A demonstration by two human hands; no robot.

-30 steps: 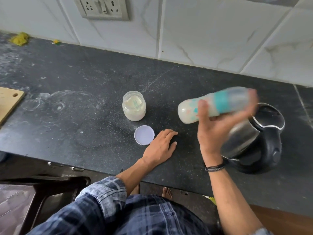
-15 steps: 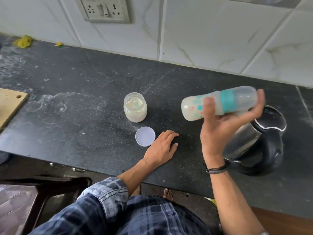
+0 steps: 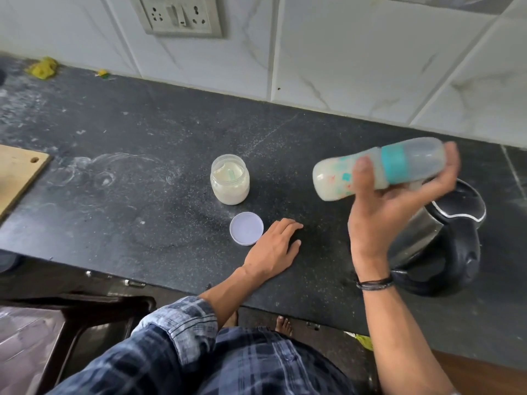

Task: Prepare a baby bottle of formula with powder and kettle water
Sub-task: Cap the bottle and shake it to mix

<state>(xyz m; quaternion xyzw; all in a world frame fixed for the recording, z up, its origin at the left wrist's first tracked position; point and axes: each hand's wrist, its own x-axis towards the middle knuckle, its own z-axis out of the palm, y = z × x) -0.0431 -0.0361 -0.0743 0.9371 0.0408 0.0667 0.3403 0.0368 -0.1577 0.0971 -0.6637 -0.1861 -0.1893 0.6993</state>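
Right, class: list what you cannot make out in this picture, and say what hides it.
Head view, kettle: body partly hidden behind the right hand and forearm.
Head view, baby bottle: printed marks blurred, partly under the thumb.
Head view, jar: teal item inside too small to identify.
Head view, wooden board: cut off by the left edge.

Dark counter (image 3: 142, 201): jar (image 3: 229, 181), lid (image 3: 246, 228), kettle (image 3: 462, 202).

Soft even daylight, wide-angle edge bending, slight motion blur.
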